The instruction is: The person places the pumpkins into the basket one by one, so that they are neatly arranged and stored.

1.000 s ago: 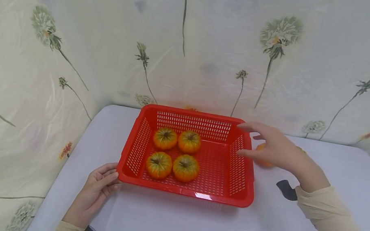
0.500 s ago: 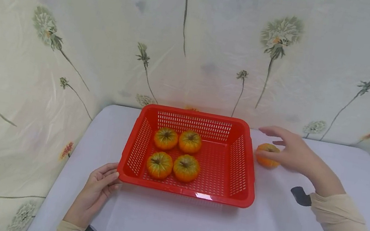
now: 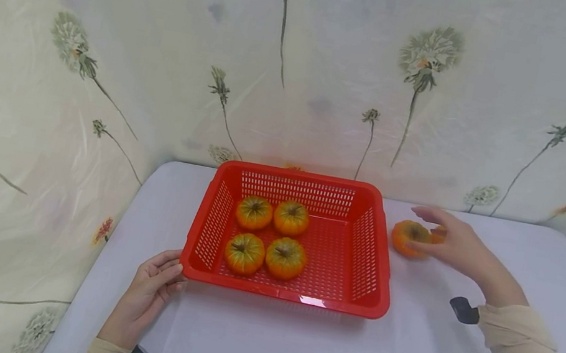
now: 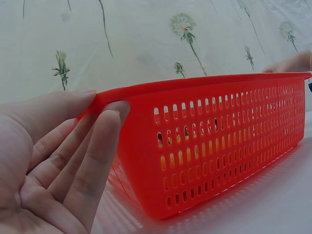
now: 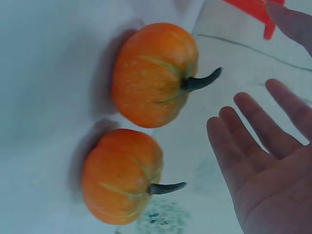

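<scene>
L hand (image 3: 147, 290) pinches red basket (image 3: 263, 290) at its approx. 8 o'clock corner. R hand (image 3: 455, 245), fingers parted, holds nothing, near 2 pumpkins (image 3: 403, 237) at basket's 3 o'clock; 4 more pumpkins (image 3: 244, 254) inside, twd 9 o'clock.

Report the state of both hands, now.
Left hand: closed, pinching the red basket by its rim.
Right hand: open, holding nothing, near a pumpkin.

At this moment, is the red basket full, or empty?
Neither: the red basket is partly filled. In the head view, four pumpkins sit toward its left, while its right side is bare.
</scene>
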Demonstrator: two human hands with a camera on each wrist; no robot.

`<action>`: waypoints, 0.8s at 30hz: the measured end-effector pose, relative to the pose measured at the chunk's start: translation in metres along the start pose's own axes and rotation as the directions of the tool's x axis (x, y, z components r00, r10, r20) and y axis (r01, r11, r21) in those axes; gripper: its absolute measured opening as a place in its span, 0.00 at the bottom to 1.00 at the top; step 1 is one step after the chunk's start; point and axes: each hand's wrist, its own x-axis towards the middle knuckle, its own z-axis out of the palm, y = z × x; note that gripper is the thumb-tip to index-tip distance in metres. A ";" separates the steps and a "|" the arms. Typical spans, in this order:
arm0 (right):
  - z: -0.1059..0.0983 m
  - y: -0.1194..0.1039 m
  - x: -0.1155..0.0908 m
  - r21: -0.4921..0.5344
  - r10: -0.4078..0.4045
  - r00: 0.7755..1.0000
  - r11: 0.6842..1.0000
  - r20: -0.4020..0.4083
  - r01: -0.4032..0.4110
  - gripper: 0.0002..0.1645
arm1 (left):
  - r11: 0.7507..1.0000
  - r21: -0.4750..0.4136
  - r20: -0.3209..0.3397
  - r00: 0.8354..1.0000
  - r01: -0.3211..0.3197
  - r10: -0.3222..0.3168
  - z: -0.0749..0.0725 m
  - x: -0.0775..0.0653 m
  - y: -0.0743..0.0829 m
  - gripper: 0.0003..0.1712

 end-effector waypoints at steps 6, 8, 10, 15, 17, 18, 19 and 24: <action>0.007 0.013 0.001 0.014 0.015 1.000 1.000 0.001 -0.015 0.46 | 1.000 0.002 -0.006 1.000 0.007 -0.007 0.000 0.000 0.000 0.15; 0.010 0.015 0.002 0.017 0.013 1.000 1.000 -0.002 -0.013 0.46 | 1.000 0.000 -0.007 1.000 0.006 -0.006 0.000 0.000 0.000 0.15; 0.012 0.017 0.004 0.008 0.012 1.000 1.000 -0.009 -0.012 0.46 | 1.000 -0.004 -0.004 1.000 0.004 -0.004 0.000 0.000 0.000 0.15; 0.017 0.020 0.007 -0.057 0.028 0.999 0.998 -0.029 -0.029 0.47 | 1.000 -0.008 0.006 1.000 0.004 -0.004 -0.001 0.000 0.000 0.15; 0.019 0.021 0.008 -0.082 0.034 0.999 0.996 -0.034 -0.037 0.47 | 1.000 -0.005 0.004 1.000 0.009 -0.009 -0.001 0.000 0.000 0.15; 0.020 0.022 0.008 -0.089 0.035 0.999 0.995 -0.034 -0.038 0.47 | 1.000 -0.005 0.003 1.000 0.013 -0.013 -0.001 0.000 0.000 0.15; 0.020 0.023 0.008 -0.089 0.034 0.999 0.995 -0.033 -0.037 0.46 | 1.000 -0.002 0.000 1.000 0.016 -0.016 -0.001 0.000 0.000 0.15; 0.023 0.024 0.010 -0.081 0.024 0.999 0.996 -0.030 -0.027 0.45 | 1.000 -0.001 -0.005 1.000 0.026 -0.026 -0.001 0.000 0.000 0.15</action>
